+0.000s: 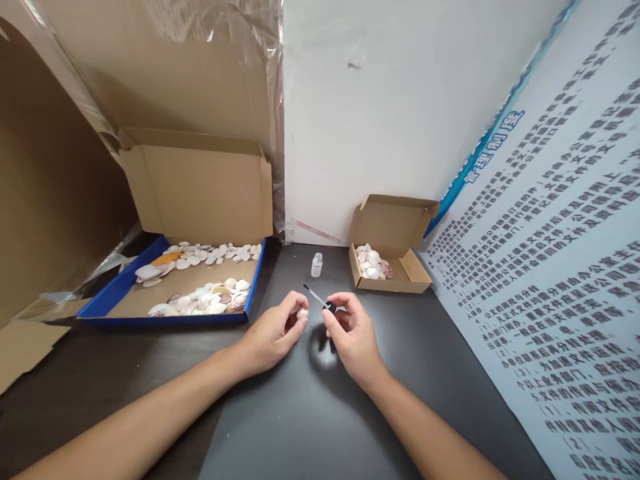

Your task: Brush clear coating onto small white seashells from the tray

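Observation:
My left hand [274,335] pinches a small whitish shell [303,313] between thumb and fingers, over the dark table. Just to its right, my right hand [354,337] holds a brush [317,297] by its black cap, the thin tip pointing up and left towards the space above the shell. Brush and shell are apart. Beyond both hands a small clear bottle [317,265] with a pale label stands upright and uncapped.
At the left lies an open blue-edged box [254,280] with many shells in two groups. A smaller open cardboard box [400,285] at the back right holds more shells. A white wall [380,133] rises behind, and a printed board [560,267] borders the right.

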Demonstrator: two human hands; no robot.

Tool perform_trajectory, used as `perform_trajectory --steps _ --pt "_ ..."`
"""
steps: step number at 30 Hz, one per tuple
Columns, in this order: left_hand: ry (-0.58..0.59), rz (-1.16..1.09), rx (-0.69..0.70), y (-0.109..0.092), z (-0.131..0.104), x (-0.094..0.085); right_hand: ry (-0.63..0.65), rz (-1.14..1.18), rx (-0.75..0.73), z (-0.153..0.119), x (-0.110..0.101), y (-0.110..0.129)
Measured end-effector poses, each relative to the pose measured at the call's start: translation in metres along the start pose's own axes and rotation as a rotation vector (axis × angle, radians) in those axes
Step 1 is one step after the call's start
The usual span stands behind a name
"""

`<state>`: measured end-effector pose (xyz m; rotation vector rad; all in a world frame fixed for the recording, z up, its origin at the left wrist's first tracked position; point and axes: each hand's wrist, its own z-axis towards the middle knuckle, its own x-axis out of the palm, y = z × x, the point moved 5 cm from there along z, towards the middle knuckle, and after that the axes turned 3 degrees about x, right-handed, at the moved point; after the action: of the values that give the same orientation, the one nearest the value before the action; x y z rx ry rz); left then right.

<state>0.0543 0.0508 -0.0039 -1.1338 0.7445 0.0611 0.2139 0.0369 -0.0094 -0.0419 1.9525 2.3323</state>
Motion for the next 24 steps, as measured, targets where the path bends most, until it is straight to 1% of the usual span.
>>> perform_trajectory --steps 2,6,12,14,17,18,21,24 --pt "0.011 -0.017 -0.02 0.0 -0.001 0.002 -0.014 0.003 0.001 0.0 -0.001 0.0" --pt "-0.005 -0.067 -0.065 0.0 -0.003 0.0 -0.036 0.004 -0.012 0.0 -0.002 0.002" --pt "-0.016 -0.304 -0.205 0.003 -0.006 0.003 -0.076 -0.023 -0.031 0.001 -0.01 0.007" --pt "-0.029 -0.358 -0.224 0.004 -0.004 0.003 -0.08 -0.031 -0.037 0.0 -0.015 0.009" --pt "-0.061 -0.419 -0.223 0.005 -0.003 0.0 -0.049 -0.036 -0.051 -0.004 -0.019 0.013" --pt "-0.072 -0.435 -0.231 0.006 -0.004 -0.001 -0.021 -0.047 -0.056 -0.006 -0.018 0.015" --pt "-0.102 -0.486 -0.285 0.009 -0.01 -0.006 0.054 -0.074 -0.063 -0.013 -0.014 0.02" --pt "-0.109 -0.565 -0.339 0.011 -0.017 -0.009 0.101 -0.109 -0.072 -0.018 -0.008 0.022"
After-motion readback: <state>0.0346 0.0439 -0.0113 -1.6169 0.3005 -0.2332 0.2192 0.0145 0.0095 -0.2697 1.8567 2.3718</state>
